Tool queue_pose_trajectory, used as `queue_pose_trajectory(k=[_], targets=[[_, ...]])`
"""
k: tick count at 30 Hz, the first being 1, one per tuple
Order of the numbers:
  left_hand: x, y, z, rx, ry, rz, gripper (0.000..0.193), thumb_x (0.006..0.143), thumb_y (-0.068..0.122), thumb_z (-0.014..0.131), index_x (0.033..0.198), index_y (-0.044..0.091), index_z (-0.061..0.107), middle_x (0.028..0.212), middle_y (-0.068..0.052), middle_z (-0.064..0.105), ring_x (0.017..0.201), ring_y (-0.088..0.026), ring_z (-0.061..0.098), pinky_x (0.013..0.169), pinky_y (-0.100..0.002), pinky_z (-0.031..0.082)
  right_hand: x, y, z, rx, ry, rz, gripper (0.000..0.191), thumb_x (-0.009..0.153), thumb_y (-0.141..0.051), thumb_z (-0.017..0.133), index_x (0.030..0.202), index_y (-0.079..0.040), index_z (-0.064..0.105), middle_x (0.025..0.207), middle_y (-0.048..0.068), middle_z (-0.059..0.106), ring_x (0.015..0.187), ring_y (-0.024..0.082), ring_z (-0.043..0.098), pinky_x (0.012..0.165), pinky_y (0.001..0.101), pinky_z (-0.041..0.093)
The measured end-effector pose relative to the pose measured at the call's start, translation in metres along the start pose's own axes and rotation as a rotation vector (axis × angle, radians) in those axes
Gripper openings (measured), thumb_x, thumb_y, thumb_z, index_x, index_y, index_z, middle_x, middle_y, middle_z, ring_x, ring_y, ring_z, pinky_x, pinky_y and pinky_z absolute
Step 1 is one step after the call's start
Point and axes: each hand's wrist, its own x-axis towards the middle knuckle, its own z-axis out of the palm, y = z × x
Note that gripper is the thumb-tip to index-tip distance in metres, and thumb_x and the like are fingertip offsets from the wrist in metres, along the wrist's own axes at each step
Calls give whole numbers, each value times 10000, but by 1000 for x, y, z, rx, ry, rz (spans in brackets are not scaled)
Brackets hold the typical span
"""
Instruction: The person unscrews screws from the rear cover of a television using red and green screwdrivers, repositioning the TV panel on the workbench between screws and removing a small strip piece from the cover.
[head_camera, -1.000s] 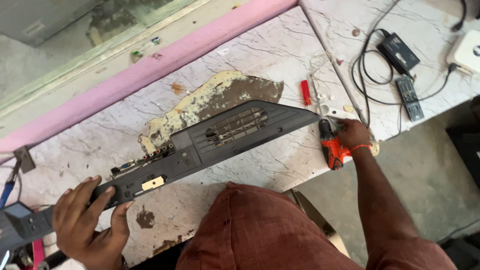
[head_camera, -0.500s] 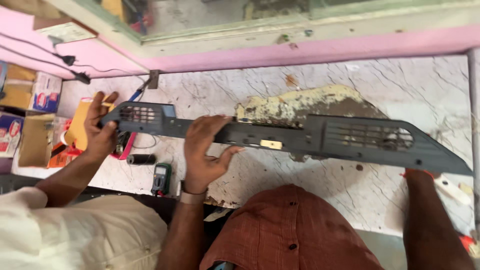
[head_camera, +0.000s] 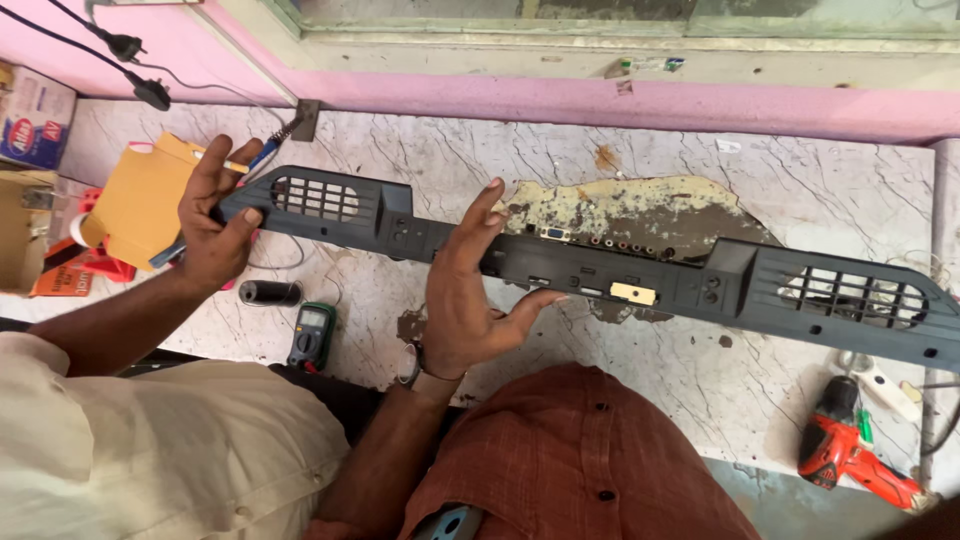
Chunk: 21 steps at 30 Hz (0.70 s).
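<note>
Here, left hand (head_camera: 470, 300) touches grey panel (head_camera: 600, 262) on marble counter (head_camera: 700, 135).

Soft, even daylight fills the scene, bright enough to show the veins in the marble worktop (head_camera: 640, 150) from edge to edge. The light seems to come from above and from the far side, where the glass beyond the pink ledge (head_camera: 700, 100) looks pale and a little washed out. Shadows are faint: a thin dark line lies under the long grey panel (head_camera: 600, 265), and a soft one under the left hand (head_camera: 470, 290). No hard glare shows anywhere. Focus is fairly sharp at the centre; the drill (head_camera: 850, 450) near the worktop's right near corner looks slightly soft. Straight edges bow a little toward the frame's sides.
</note>
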Motion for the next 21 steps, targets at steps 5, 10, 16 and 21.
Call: queue_pose_trajectory(k=[5, 10, 16, 21], targets=[[-4, -26, -1, 402, 153, 193, 1225, 852, 765, 784, 1626, 113, 94, 1619, -211, 373, 1491, -314, 455, 1276, -583, 278, -28, -57, -9, 200, -172, -119, 319, 1095, -131, 670, 1357, -52, 506, 1135, 184, 664, 988, 282, 735, 937, 405, 616], [-15, -51, -31, 479, 288, 123, 1311, 785, 870, 730, 1641, 124, 76, 1606, -190, 395, 1449, -344, 473, 1291, -577, 211, -59, -116, -22, 319, -400, -278, 339, 1127, -111, 658, 1393, -43, 461, 1170, 198, 650, 1009, 278, 737, 961, 400, 623], [-24, -63, -42, 406, 225, 101, 1234, 769, 817, 797, 1574, 32, 288, 1488, -148, 558, 1313, -353, 573, 1257, -606, 279, -83, -205, 38, 435, -612, -671, 365, 1165, -86, 644, 1437, -33, 406, 1212, 214, 633, 1033, 272, 740, 990, 393, 632], [-26, -68, -39, 456, 220, 117, 1181, 781, 793, 816, 1535, 4, 365, 1455, -179, 569, 1266, -373, 582, 1226, -611, 296, -74, -233, 71, 393, -622, -1030, 850, 1019, 128, 656, 1635, -162, 148, 1358, 233, 459, 1016, 335, 724, 914, 444, 642]])
